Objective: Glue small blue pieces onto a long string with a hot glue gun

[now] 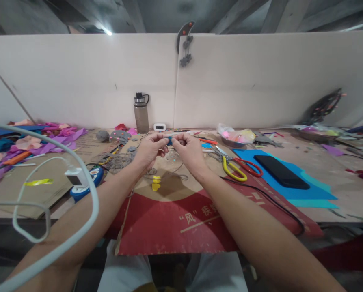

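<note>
Pinching a small blue piece (169,140) between fingertips of left hand (150,149) and right hand (186,149), up over the cardboard (160,227); could slip or crease from one uneven tug.

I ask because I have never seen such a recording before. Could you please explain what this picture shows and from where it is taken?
There is no machine here: a person works with two bare hands. The only picture comes from a camera worn on the head, looking forward and down. The left hand and right hand pinch a small blue piece, too small to identify. Beneath lies red-and-tan cardboard carrying yellow pieces. On the right are yellow and red scissor handles and a black phone on blue sheets. A bottle stands at the back.
</note>
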`<action>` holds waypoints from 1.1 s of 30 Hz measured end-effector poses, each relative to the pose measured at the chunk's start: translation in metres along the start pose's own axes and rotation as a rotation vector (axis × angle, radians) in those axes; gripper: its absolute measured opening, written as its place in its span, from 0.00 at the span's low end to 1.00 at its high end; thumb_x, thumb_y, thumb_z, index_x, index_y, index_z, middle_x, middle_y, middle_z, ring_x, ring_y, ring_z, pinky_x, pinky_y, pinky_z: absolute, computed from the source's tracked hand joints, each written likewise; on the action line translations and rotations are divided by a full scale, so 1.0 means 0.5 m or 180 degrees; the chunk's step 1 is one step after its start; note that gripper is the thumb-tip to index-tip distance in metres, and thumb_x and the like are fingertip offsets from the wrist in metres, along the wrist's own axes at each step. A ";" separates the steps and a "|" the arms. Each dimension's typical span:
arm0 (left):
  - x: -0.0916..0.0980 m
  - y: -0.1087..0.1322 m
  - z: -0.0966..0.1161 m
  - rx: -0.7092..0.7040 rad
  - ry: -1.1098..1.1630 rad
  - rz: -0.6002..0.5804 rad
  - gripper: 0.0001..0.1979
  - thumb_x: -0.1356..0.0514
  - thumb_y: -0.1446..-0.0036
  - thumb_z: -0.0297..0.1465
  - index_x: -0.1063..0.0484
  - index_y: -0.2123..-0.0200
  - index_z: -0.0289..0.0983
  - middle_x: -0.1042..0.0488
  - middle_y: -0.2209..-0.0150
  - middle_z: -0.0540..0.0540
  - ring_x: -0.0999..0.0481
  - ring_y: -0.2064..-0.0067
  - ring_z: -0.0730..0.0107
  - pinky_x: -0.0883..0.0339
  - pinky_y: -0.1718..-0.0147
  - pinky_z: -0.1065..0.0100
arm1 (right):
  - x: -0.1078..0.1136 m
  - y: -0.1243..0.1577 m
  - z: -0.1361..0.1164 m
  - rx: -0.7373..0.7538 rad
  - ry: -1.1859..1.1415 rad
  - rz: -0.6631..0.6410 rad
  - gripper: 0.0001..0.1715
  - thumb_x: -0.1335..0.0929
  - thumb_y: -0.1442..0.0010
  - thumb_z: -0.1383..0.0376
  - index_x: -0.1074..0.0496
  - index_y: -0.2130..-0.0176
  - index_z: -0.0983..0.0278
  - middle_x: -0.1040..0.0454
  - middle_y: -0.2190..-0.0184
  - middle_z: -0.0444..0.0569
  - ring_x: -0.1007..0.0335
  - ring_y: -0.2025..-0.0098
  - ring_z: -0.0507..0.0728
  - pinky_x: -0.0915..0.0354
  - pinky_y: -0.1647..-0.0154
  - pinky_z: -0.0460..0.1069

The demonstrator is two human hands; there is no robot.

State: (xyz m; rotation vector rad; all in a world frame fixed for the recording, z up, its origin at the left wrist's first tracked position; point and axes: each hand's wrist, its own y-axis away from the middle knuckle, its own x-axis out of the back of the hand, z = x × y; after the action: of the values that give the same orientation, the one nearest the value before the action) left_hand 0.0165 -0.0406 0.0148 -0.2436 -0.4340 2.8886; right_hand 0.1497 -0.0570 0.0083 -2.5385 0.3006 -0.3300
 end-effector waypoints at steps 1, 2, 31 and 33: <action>0.000 0.000 0.000 -0.0022 -0.0002 0.0018 0.10 0.34 0.57 0.33 0.29 0.71 0.34 0.33 0.82 0.53 0.35 0.82 0.80 0.46 0.84 0.77 | 0.000 0.000 0.001 0.0008 0.0011 -0.0021 0.10 0.35 0.48 0.60 0.30 0.73 0.65 0.42 0.82 0.39 0.50 0.78 0.49 0.50 0.75 0.46; 0.000 0.000 -0.001 -0.0039 0.0003 0.0031 0.10 0.35 0.56 0.33 0.29 0.71 0.34 0.33 0.82 0.53 0.35 0.82 0.80 0.45 0.84 0.77 | 0.000 0.000 0.001 0.0015 0.0014 -0.0047 0.10 0.35 0.48 0.60 0.30 0.72 0.65 0.42 0.82 0.39 0.50 0.78 0.49 0.50 0.76 0.46; -0.006 -0.001 -0.007 0.0048 0.0320 -0.0148 0.07 0.34 0.55 0.27 0.26 0.70 0.31 0.28 0.76 0.48 0.31 0.76 0.78 0.35 0.75 0.73 | 0.006 -0.017 0.030 -0.0177 -0.0540 -0.0138 0.09 0.34 0.49 0.61 0.30 0.69 0.65 0.39 0.78 0.40 0.47 0.76 0.49 0.47 0.74 0.46; -0.004 -0.001 -0.007 0.0029 0.0277 -0.0132 0.07 0.34 0.55 0.28 0.25 0.70 0.31 0.28 0.76 0.48 0.31 0.76 0.79 0.35 0.76 0.73 | 0.005 -0.017 0.031 -0.0152 -0.0569 -0.0180 0.09 0.34 0.48 0.61 0.30 0.67 0.64 0.39 0.78 0.39 0.46 0.75 0.49 0.46 0.73 0.46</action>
State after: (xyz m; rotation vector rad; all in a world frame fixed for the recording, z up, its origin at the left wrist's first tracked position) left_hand 0.0195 -0.0396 0.0119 -0.3532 -0.4058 2.8260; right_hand 0.1581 -0.0430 0.0008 -2.6053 0.1701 -0.1167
